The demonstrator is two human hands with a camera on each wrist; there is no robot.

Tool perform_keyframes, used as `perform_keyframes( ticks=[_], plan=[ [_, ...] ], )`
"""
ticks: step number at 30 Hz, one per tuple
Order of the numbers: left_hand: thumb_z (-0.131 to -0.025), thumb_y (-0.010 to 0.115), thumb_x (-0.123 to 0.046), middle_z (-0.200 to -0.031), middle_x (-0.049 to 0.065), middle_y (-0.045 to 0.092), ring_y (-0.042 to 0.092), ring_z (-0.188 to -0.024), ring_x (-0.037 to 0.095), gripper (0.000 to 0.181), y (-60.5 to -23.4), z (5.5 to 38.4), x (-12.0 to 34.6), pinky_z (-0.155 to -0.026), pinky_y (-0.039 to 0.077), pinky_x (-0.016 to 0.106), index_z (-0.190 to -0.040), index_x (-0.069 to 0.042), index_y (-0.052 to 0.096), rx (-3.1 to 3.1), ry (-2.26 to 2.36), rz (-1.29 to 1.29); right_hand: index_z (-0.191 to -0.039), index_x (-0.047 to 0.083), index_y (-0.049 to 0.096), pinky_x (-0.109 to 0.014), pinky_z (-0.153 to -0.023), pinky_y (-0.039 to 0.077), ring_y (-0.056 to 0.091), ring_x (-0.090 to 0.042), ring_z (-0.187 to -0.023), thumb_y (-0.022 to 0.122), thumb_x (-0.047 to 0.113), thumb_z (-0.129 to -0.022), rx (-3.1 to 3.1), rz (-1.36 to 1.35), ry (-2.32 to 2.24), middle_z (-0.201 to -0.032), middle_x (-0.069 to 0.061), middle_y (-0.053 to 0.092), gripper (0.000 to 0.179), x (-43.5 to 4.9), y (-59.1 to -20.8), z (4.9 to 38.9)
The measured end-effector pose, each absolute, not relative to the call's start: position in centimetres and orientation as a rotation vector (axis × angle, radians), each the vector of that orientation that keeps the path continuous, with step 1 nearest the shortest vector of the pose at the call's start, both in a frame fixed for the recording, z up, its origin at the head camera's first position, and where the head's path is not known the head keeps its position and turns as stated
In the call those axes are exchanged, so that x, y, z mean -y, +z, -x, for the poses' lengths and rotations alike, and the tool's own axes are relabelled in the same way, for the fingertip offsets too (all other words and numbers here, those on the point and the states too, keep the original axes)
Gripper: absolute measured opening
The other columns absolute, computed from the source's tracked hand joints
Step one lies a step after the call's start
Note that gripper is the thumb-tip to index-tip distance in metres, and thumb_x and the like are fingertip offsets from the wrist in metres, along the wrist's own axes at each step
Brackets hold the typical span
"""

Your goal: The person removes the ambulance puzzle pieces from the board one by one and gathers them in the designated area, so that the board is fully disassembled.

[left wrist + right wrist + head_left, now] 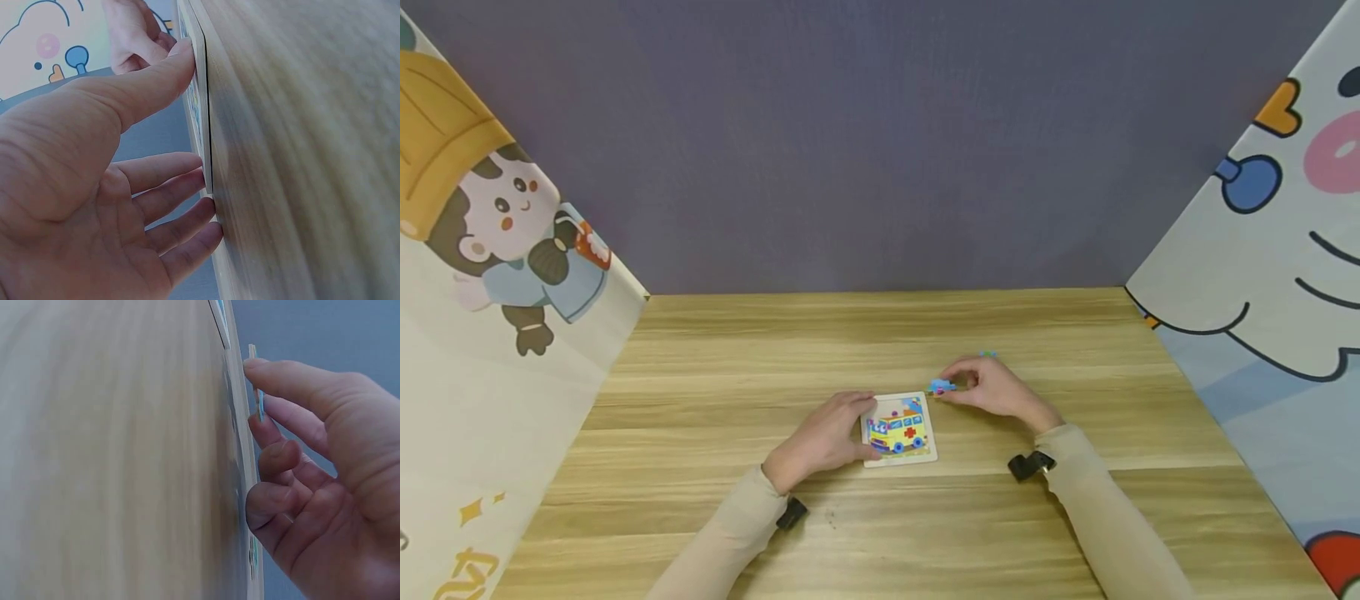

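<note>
A small square jigsaw puzzle board (pixel 900 461) with a pale frame and a yellow ambulance picture lies on the table; bare board shows at its upper left. My left hand (pixel 829 437) holds it by the left side, thumb at the near corner and fingers along the far edge. In the left wrist view, that thumb (pixel 178 62) presses on the frame. Just beyond the board's upper right corner, my right hand (pixel 992 390) pinches a blue puzzle piece (pixel 940 386) between thumb and fingers. The right wrist view shows this thin piece (pixel 260 406) edge-on, raised off the table.
Another blue-green puzzle piece (pixel 988 354) lies on the wooden table (pixel 760 358), behind my right hand. A dark grey panel (pixel 880 150) rises at the table's far edge. Cartoon-printed walls (pixel 1240 250) stand on both sides.
</note>
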State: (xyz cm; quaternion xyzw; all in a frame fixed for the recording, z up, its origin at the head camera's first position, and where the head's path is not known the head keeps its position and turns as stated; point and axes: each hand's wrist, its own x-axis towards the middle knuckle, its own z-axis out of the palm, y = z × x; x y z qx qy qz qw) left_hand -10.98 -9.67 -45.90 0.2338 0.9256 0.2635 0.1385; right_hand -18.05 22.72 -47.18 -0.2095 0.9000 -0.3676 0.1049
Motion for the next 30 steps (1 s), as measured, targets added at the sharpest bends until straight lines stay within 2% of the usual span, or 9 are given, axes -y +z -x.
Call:
perform_keyframes(
  ticks=[10, 14, 21, 27, 30],
  plan=[
    [-0.086, 0.090, -0.037, -0.166, 0.014, 0.047, 0.042, -0.155, 0.039, 0.084, -45.9, 11.1, 9.6, -0.128, 0.036, 0.058, -0.153, -0.001, 0.055, -2.681, 0.748, -0.665, -0.118, 0.016, 0.080, -0.022, -0.054, 0.040, 0.047, -0.010, -0.061, 0.089, 0.029, -0.089, -2.704, 0.598, -1.097, -0.085, 0.001, 0.065, 0.033, -24.3, -47.4, 18.3],
    [-0.086, 0.090, -0.037, -0.166, 0.014, 0.047, 0.041, -0.155, 0.039, 0.083, -45.8, 11.1, 9.6, -0.128, 0.036, 0.059, -0.153, -0.001, 0.055, -2.679, 0.754, -0.665, -0.120, 0.015, 0.080, -0.023, -0.055, 0.040, 0.047, -0.011, -0.063, 0.088, 0.026, -0.090, -2.716, 0.581, -1.104, -0.085, 0.000, 0.064, 0.033, -24.8, -47.3, 18.3],
    [-0.086, 0.090, -0.037, -0.166, 0.014, 0.047, 0.041, -0.155, 0.038, 0.083, -45.8, 11.1, 9.6, -0.128, 0.036, 0.058, -0.152, 0.000, 0.055, -2.682, 0.758, -0.671, -0.119, 0.012, 0.080, -0.023, -0.056, 0.041, 0.049, -0.011, -0.064, 0.088, 0.024, -0.090, -2.740, 0.534, -1.117, -0.097, -0.002, 0.070, 0.033, -25.8, -47.3, 18.2],
    [-0.087, 0.089, -0.036, -0.166, 0.014, 0.047, 0.041, -0.155, 0.038, 0.083, -45.7, 11.1, 9.6, -0.128, 0.036, 0.058, -0.153, -0.001, 0.055, -2.680, 0.761, -0.668, -0.121, 0.009, 0.079, -0.023, -0.058, 0.042, 0.049, -0.012, -0.066, 0.086, 0.027, -0.092, -2.762, 0.523, -1.100, -0.090, -0.003, 0.066, 0.035, -26.8, -47.3, 18.4],
    [-0.087, 0.089, -0.036, -0.166, 0.013, 0.046, 0.041, -0.155, 0.038, 0.083, -45.7, 11.1, 9.6, -0.128, 0.035, 0.058, -0.153, -0.001, 0.054, -2.679, 0.763, -0.664, -0.123, 0.009, 0.078, -0.023, -0.059, 0.044, 0.051, -0.012, -0.067, 0.086, 0.028, -0.092, -2.772, 0.510, -1.087, -0.098, -0.005, 0.070, 0.037, -27.3, -47.1, 18.5]
  ],
)
